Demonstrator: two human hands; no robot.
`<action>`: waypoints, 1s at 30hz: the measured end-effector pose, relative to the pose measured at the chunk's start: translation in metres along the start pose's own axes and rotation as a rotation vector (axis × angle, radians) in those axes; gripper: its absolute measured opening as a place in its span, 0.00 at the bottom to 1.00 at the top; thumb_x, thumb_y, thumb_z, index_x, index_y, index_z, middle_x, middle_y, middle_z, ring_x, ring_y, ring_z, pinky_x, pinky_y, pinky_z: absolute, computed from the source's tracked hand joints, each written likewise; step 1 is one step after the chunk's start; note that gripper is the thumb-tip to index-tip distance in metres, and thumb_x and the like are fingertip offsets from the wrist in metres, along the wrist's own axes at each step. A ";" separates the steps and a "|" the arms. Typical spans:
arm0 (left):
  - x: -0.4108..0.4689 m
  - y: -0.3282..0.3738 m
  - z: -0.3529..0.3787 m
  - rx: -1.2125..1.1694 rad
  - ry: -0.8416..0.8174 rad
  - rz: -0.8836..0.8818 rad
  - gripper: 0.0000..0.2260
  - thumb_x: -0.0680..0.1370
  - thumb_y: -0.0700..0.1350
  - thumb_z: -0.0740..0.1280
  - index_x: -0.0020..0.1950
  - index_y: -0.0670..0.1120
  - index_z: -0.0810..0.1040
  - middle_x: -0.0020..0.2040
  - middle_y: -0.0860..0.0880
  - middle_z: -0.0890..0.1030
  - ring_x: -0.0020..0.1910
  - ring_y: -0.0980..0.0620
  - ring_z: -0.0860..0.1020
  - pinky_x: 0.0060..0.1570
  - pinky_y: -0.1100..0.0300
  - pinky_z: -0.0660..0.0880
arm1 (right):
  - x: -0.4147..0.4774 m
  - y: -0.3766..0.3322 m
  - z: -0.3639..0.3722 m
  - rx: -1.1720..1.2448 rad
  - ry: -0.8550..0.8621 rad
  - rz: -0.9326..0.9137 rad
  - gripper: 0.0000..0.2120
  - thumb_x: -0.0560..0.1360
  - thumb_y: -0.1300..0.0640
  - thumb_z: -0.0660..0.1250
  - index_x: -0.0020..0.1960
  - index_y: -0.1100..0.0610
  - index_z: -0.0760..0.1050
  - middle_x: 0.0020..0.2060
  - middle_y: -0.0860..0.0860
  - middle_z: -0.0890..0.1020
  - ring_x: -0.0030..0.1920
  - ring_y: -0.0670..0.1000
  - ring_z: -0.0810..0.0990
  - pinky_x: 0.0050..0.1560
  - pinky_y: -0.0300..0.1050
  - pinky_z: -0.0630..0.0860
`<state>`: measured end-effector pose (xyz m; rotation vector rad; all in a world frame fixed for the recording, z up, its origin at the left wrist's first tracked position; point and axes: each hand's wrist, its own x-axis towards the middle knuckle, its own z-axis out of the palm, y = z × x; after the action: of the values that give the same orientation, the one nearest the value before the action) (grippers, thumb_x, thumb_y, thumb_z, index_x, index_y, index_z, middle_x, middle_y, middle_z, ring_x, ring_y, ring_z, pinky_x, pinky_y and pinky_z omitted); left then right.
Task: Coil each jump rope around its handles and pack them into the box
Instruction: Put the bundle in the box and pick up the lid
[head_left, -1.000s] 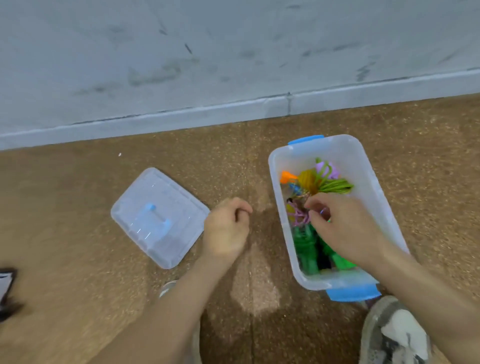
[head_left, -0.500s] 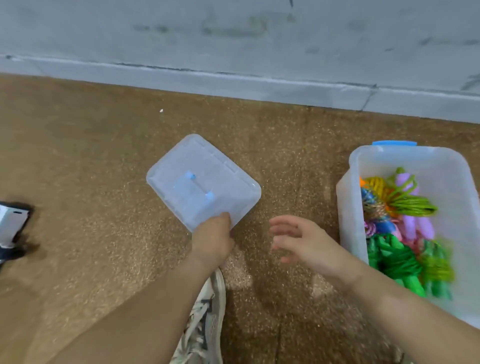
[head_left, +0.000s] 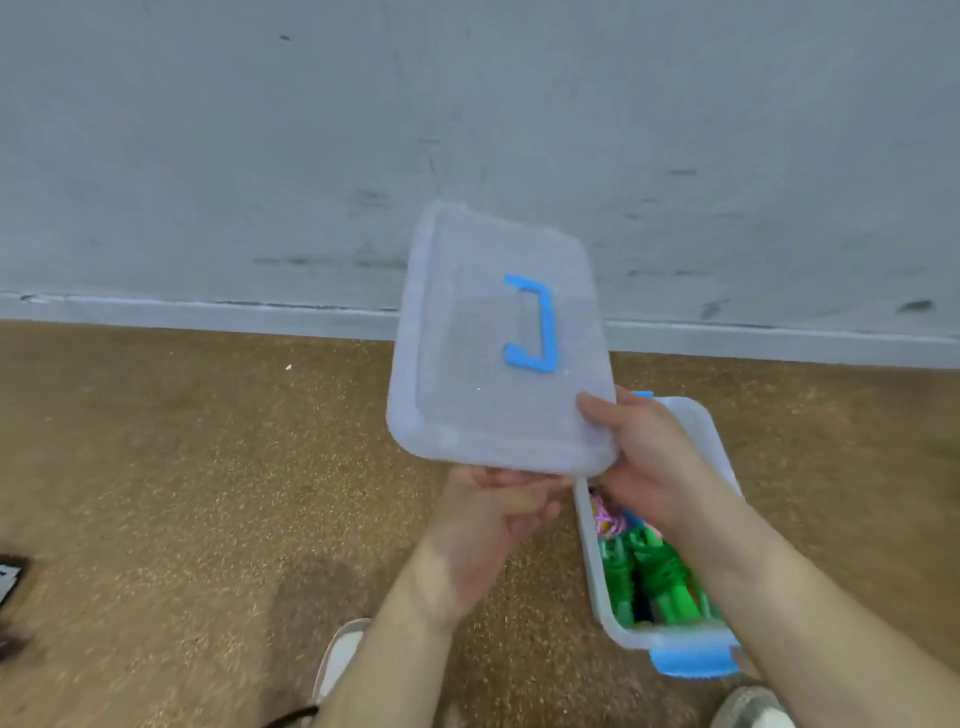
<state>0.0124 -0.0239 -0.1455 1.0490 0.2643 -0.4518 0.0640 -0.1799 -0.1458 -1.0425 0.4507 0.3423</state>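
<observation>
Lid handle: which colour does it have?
Blue. The handle sits on the translucent lid; the head view, the only one, shows it clearly.

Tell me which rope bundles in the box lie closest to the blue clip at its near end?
The green bundles: they fill the near end of the box by the blue clip, while the pink bundle lies farther back, beside the right hand.

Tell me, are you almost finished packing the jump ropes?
Nearly: coiled green and pink jump ropes already lie in the clear plastic box with blue latches. The left hand and right hand hold the clear plastic lid with a blue handle in the air. Left to do: set the lid on the box.
</observation>
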 end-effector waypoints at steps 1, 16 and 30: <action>-0.007 0.000 0.000 -0.082 -0.060 -0.030 0.20 0.73 0.26 0.62 0.63 0.41 0.76 0.56 0.41 0.81 0.54 0.42 0.79 0.44 0.55 0.78 | -0.012 -0.008 -0.010 -0.055 0.036 -0.065 0.16 0.77 0.66 0.61 0.64 0.65 0.73 0.55 0.62 0.82 0.50 0.59 0.83 0.45 0.50 0.82; 0.032 -0.097 0.023 1.078 0.193 -0.133 0.09 0.77 0.51 0.65 0.45 0.48 0.81 0.42 0.53 0.83 0.43 0.53 0.81 0.39 0.59 0.75 | -0.056 0.044 -0.180 -1.131 0.570 0.089 0.17 0.76 0.56 0.63 0.65 0.54 0.74 0.54 0.59 0.80 0.58 0.60 0.76 0.57 0.52 0.74; 0.067 -0.124 0.019 1.090 0.132 -0.385 0.13 0.69 0.56 0.71 0.46 0.49 0.78 0.40 0.53 0.83 0.37 0.53 0.83 0.38 0.57 0.80 | -0.027 0.040 -0.208 -1.350 0.445 0.138 0.17 0.81 0.54 0.59 0.69 0.52 0.68 0.56 0.58 0.81 0.56 0.61 0.79 0.51 0.48 0.73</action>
<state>0.0118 -0.1084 -0.2603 2.1124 0.3457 -0.9203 -0.0187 -0.3469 -0.2510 -2.4373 0.7034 0.5543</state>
